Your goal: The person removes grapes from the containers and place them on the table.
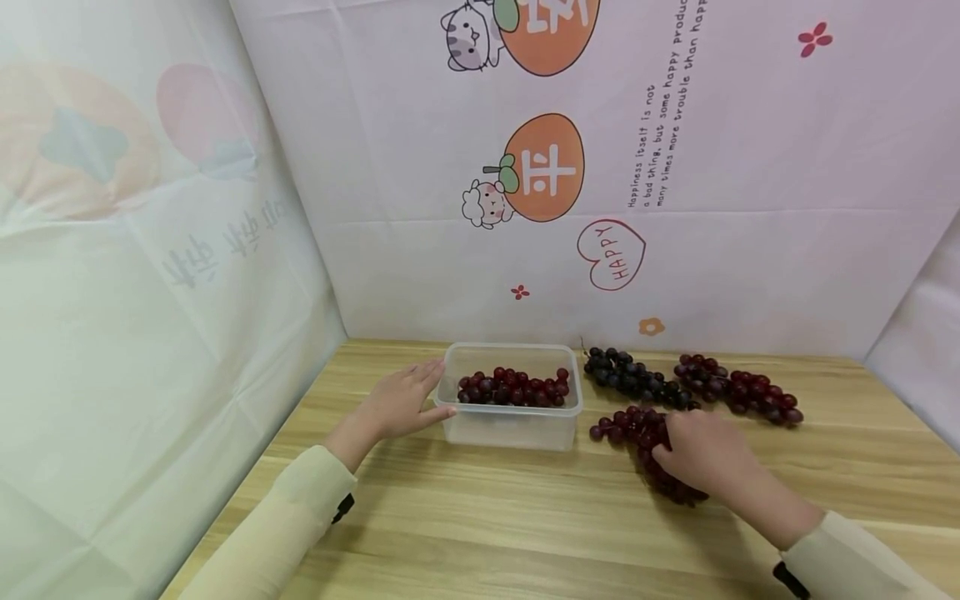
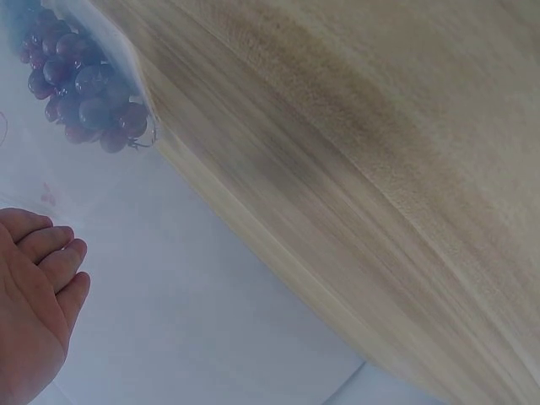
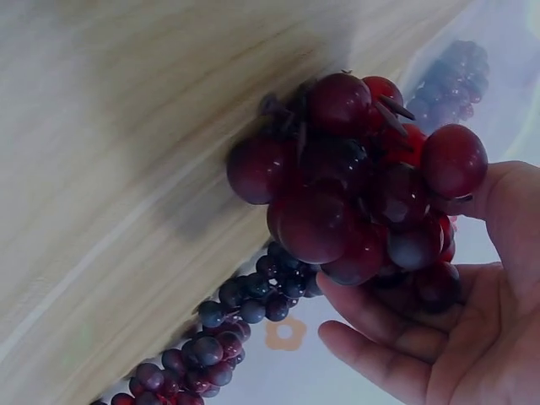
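At the left end of a clear plastic box (image 1: pixel 510 429), my left hand (image 1: pixel 401 402) has its fingers straight along the wall and the thumb near the front rim. Inside the box lies a bunch of dark red grapes (image 1: pixel 516 388), also visible through the plastic in the left wrist view. My right hand (image 1: pixel 705 450) grips another bunch of red grapes (image 1: pixel 660 475) to the right of the box. In the right wrist view, the thumb and fingers curl round that bunch (image 3: pixel 329 202); part of the grip is hidden behind the grapes.
Behind the right hand lie a bunch of black grapes (image 1: pixel 626 373) and, farther right, more red grapes (image 1: pixel 757 396). All stand on a wooden table (image 1: pixel 487 517). A printed white cloth (image 1: pixel 420 250) hangs along its back edge, with more cloth at the sides.
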Tool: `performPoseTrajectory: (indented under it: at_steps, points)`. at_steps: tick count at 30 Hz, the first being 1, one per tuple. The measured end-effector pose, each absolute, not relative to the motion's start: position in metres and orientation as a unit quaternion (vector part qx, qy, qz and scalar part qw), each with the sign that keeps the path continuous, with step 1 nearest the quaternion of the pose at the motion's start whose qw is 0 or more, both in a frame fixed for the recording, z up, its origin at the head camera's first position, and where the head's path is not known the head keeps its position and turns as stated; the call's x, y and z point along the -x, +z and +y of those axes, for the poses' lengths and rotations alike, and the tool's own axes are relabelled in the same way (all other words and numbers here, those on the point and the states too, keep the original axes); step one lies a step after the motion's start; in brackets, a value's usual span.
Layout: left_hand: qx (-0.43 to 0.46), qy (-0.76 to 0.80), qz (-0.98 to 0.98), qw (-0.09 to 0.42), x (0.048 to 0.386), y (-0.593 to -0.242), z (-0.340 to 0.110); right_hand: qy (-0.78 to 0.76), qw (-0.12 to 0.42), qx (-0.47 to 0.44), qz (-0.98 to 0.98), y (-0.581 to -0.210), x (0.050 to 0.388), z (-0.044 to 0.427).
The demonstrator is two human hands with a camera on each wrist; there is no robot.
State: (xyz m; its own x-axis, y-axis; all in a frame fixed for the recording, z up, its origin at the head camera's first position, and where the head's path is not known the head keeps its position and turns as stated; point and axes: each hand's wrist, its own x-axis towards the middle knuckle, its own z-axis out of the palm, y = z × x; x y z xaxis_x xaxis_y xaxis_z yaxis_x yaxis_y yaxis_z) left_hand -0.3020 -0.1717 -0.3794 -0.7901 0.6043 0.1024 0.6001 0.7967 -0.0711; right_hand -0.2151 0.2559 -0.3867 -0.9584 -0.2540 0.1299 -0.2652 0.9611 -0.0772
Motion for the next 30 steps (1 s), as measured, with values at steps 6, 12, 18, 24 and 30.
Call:
performPoseTrajectory:
  at_steps: [6,12,18,24,30]
  points:
    - [0.321,0.018,-0.945,0.063,0.302,-0.38,-0.172,0.057,0.019,-0.13,-0.99,-0.381,0.215,0.255]
    - [0.319,0.021,-0.945,0.064,0.302,-0.38,-0.172,0.058,-0.02,-0.123,-0.991,-0.376,0.216,0.258]
    - [0.319,0.022,-0.945,0.064,0.302,-0.38,-0.172,0.071,-0.036,-0.123,-0.989,-0.372,0.215,0.258]
    - [0.317,0.023,-0.946,0.059,0.302,-0.38,-0.172,0.088,-0.043,-0.129,-0.987,-0.367,0.216,0.26]
    - [0.32,0.024,-0.945,0.062,0.302,-0.38,-0.172,0.094,-0.056,-0.13,-0.986,-0.366,0.221,0.265]
